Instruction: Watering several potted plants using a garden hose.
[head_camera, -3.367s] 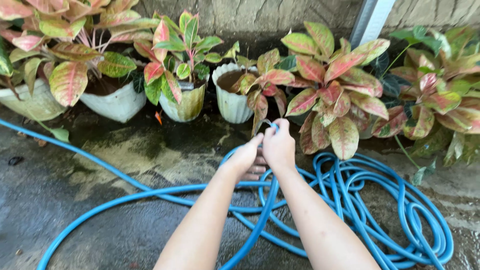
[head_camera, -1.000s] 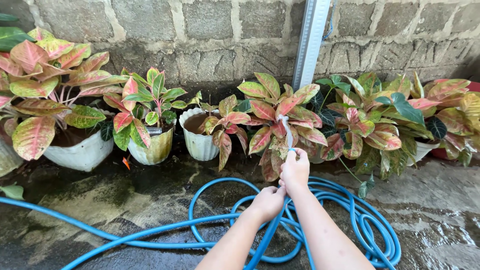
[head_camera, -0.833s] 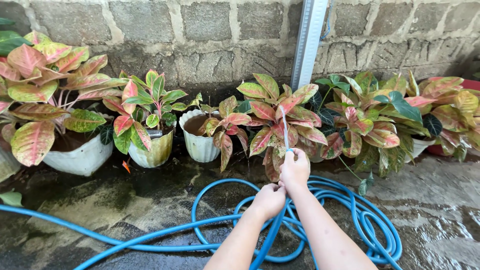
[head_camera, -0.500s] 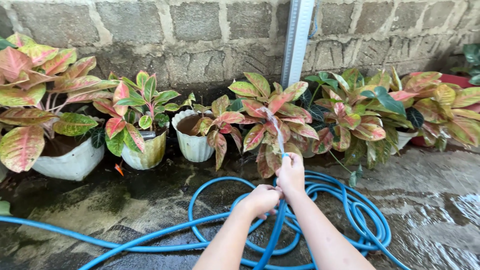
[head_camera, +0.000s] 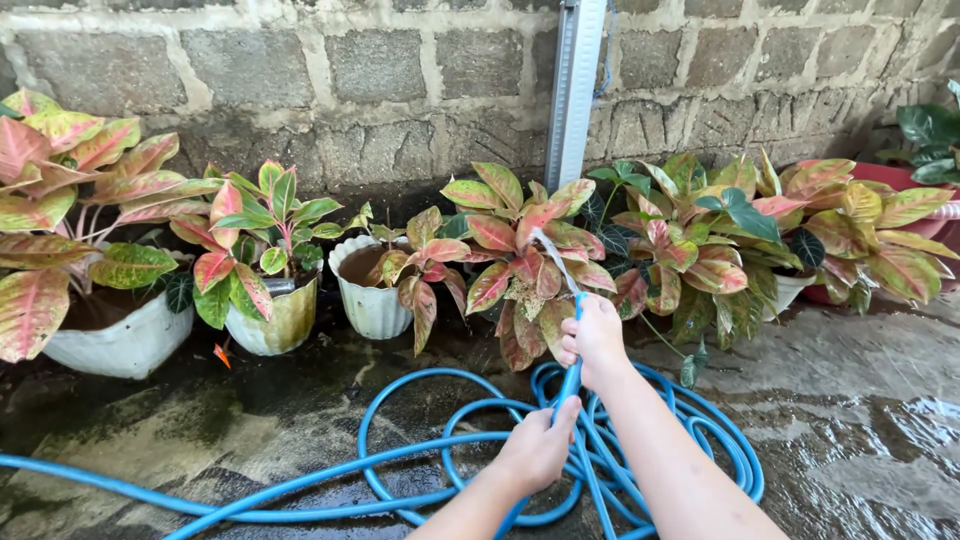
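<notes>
At the nozzle end: right hand fisted tight around blue garden hose; just below, left hand likewise closed (water spraying beyond).

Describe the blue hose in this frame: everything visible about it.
The blue hose looks like smooth, flexible plastic or rubber. One long run crosses the wet concrete ground from the left edge; the rest lies in loose overlapping coils below the potted plants. Its end rises from the coils, held in the grip of both hands: the left hand lower down, the right hand at the tip. A thin stream of water leaves the tip toward the leaves.
</notes>
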